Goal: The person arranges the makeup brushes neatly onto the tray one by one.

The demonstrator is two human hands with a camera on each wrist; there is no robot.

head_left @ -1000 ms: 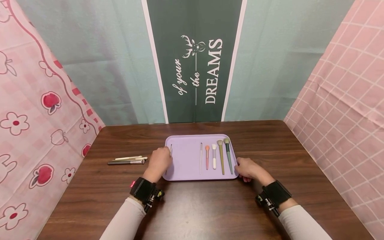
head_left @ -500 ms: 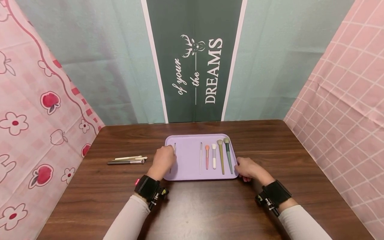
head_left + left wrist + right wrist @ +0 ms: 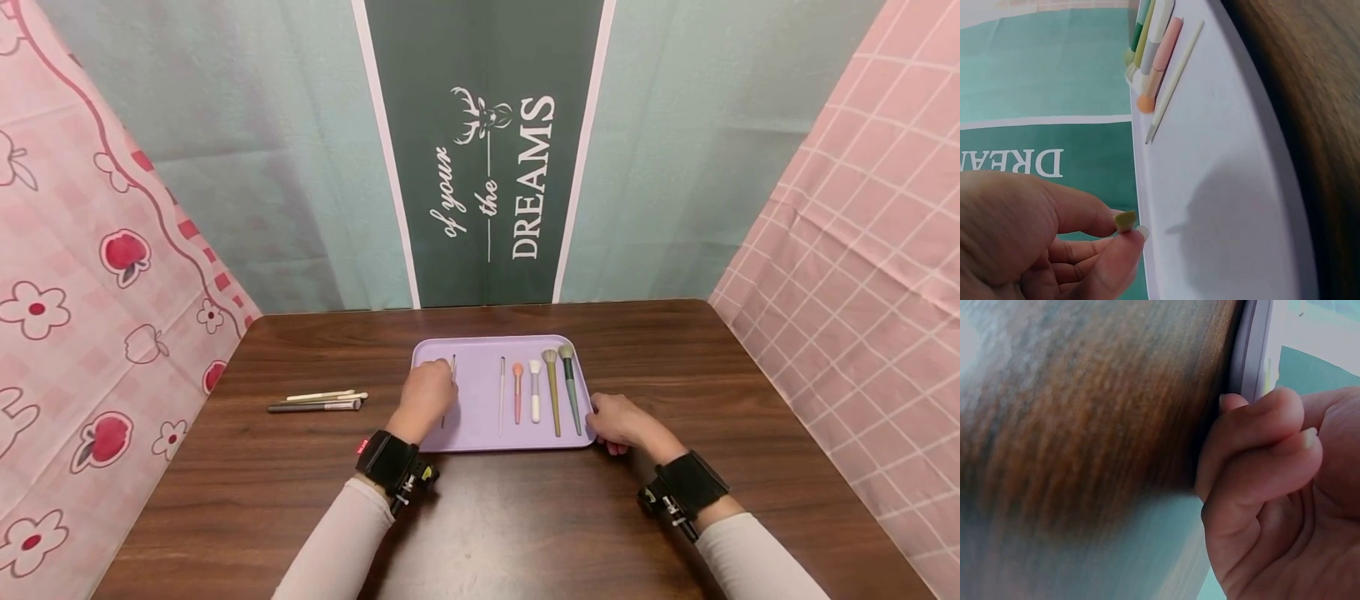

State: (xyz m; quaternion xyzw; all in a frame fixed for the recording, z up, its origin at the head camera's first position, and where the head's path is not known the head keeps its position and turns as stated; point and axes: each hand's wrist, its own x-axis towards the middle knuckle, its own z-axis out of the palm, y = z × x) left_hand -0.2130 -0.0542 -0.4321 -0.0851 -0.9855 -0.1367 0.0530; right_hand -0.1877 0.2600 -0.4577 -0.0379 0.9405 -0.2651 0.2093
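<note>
A slim makeup brush (image 3: 453, 367) is pinched between thumb and fingertips of my left hand (image 3: 427, 393), over the left part of the lilac tray (image 3: 476, 427). In the left wrist view, the olive end of this brush (image 3: 1125, 220) pokes out between the fingertips. My right hand (image 3: 617, 419) grips the tray's right edge; the right wrist view has its curled fingers (image 3: 1254, 469) against the rim. Toward the tray's right lie a thin white brush (image 3: 502, 397), a pink brush with an orange head (image 3: 517, 393), a white-and-lavender brush (image 3: 535, 392), an olive brush (image 3: 553, 396) and a green brush (image 3: 572, 392).
Several more brushes (image 3: 318, 404), dark and cream handled, lie together on the brown wooden table (image 3: 480, 517) left of the tray. Green fabric (image 3: 487, 283) hangs behind the table's far edge, with pink cloths at both sides.
My left hand has moved to the right with the slim brush, from the tray's left edge further inward. The right hand and the tray stay where they were.
</note>
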